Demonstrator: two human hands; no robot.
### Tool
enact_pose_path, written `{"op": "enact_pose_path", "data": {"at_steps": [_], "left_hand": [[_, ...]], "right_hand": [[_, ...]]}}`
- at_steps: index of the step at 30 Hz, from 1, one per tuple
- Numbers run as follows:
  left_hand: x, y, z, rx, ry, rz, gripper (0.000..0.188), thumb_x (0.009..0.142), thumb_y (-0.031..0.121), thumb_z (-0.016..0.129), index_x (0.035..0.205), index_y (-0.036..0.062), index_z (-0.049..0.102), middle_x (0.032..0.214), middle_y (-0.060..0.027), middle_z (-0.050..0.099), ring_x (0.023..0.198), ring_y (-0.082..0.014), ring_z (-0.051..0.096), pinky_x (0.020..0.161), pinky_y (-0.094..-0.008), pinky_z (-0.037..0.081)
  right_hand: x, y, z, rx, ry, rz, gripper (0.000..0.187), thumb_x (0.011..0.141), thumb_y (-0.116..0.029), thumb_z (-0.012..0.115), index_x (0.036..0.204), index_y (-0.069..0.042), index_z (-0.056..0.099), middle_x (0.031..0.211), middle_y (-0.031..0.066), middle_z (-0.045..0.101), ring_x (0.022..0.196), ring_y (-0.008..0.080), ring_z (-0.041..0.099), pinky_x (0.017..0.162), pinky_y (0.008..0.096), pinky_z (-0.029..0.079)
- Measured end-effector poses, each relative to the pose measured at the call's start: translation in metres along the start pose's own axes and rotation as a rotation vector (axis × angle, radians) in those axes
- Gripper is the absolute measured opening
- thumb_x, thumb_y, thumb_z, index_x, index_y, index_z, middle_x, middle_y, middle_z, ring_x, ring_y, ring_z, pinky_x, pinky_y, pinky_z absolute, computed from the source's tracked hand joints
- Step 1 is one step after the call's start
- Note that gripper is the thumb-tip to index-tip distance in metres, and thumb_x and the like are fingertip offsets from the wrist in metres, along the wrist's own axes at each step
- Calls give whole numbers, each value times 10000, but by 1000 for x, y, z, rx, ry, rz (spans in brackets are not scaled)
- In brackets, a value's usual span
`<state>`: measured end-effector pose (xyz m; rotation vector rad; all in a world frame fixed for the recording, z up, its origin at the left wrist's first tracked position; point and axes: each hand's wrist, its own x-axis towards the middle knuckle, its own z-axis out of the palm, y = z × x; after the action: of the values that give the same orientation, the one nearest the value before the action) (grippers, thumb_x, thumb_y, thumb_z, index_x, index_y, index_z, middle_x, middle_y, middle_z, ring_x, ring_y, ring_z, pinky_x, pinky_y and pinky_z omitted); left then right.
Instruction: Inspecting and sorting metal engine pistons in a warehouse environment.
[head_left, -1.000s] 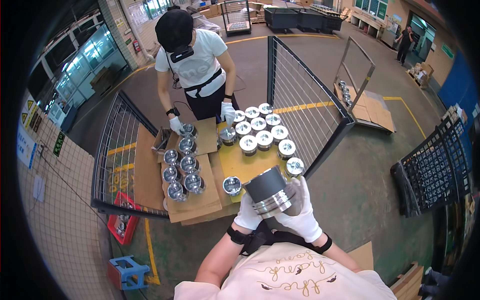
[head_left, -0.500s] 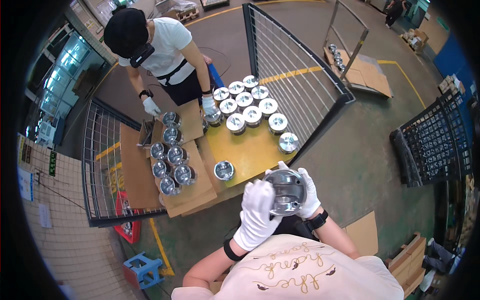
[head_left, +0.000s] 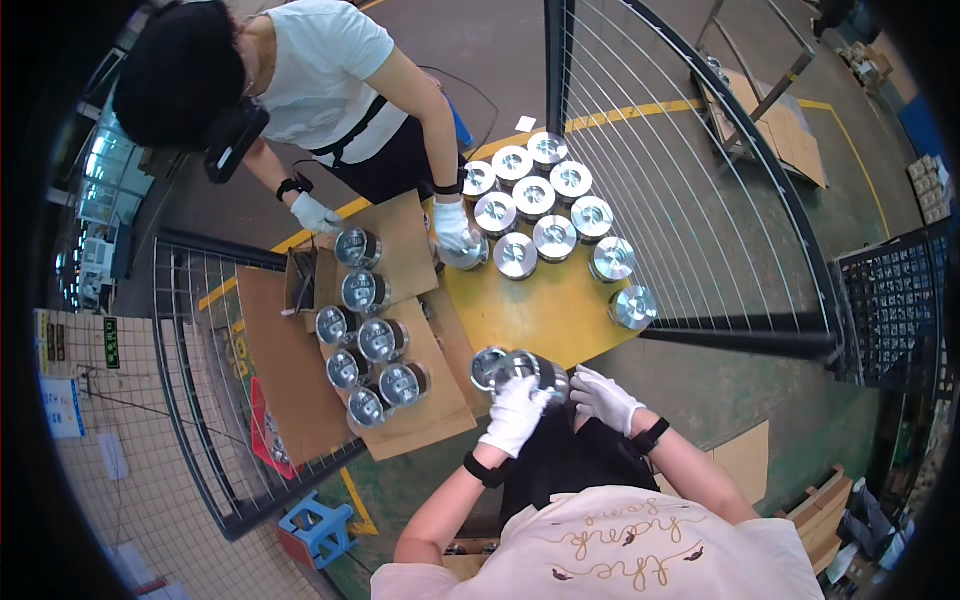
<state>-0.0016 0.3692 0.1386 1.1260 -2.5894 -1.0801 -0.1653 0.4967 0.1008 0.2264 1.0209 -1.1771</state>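
A shiny metal piston (head_left: 530,372) is gripped by my white-gloved left hand (head_left: 515,415), held tilted at the front edge of the yellow board (head_left: 530,310). Another piston (head_left: 487,367) stands just left of it, partly covered by the held one. My right hand (head_left: 605,400), also gloved, is beside the held piston with its fingers stretched out and nothing in them. Several pistons (head_left: 555,237) stand crown up in rows farther back on the board. More pistons (head_left: 383,340) rest on cardboard to the left.
Across the table a co-worker's gloved hand (head_left: 452,230) is on a piston (head_left: 465,252); the other gloved hand (head_left: 315,213) hovers near the cardboard (head_left: 285,360). Wire mesh panels (head_left: 700,200) flank the table. A blue stool (head_left: 318,530) stands at lower left.
The piston has moved from between both my hands leftward to the board's front edge, in my left hand. My right hand has come off it. The view has shifted too.
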Motion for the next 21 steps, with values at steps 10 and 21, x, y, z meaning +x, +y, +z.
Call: {"op": "enact_pose_path", "data": {"at_steps": [10,21], "left_hand": [[120,-178,13,138,-115,-222,338,918,270,564,1170,47,596,1090,-246,614,1050,-414,570,945,-490,441],[135,-204,52,380,-252,-201,305,896,201,588,1188,113,612,949,-180,596,936,-366,584,826,-482,491]], "right_hand": [[183,-78,-5,-237,131,130,780,912,-416,606,1513,-104,220,1527,142,302,1348,364,361,1064,460,355],[329,-90,6,215,218,117,1087,867,-370,698,1514,-246,-167,1586,234,53,1331,508,360,904,511,483]]}}
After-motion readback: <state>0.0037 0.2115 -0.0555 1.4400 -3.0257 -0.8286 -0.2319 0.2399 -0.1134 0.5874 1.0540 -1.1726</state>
